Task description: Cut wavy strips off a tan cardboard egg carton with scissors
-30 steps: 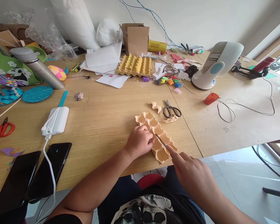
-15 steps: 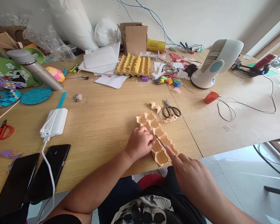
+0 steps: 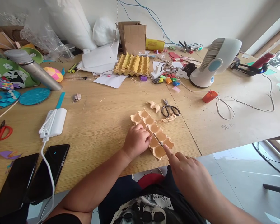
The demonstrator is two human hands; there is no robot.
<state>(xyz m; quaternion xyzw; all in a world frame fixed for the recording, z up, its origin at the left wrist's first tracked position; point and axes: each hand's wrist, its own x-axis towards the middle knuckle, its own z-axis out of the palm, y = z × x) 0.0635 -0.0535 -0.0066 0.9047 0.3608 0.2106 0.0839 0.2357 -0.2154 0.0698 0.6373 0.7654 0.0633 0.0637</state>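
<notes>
A strip of tan egg carton (image 3: 154, 130) lies on the wooden table (image 3: 102, 124) near its front edge. My left hand (image 3: 136, 141) is curled on the strip's near left side and presses it down. My right hand (image 3: 189, 175) grips a thin knife (image 3: 158, 140), forefinger stretched along it, with the blade's tip in the carton beside my left fingers. Black scissors (image 3: 169, 109) and cut-off carton scraps (image 3: 154, 106) lie just beyond the strip.
A white fan (image 3: 212, 62), an orange cup (image 3: 209, 96) and a loose cable are at the right. A yellow egg tray (image 3: 133, 64), a cardboard box and papers stand at the back. A power bank (image 3: 53, 122), two phones (image 3: 30, 177), red scissors (image 3: 0, 132) and a flask lie at the left.
The carton strip has slid and turned slightly to the left under my left hand. My right hand and the knife followed it a little leftward.
</notes>
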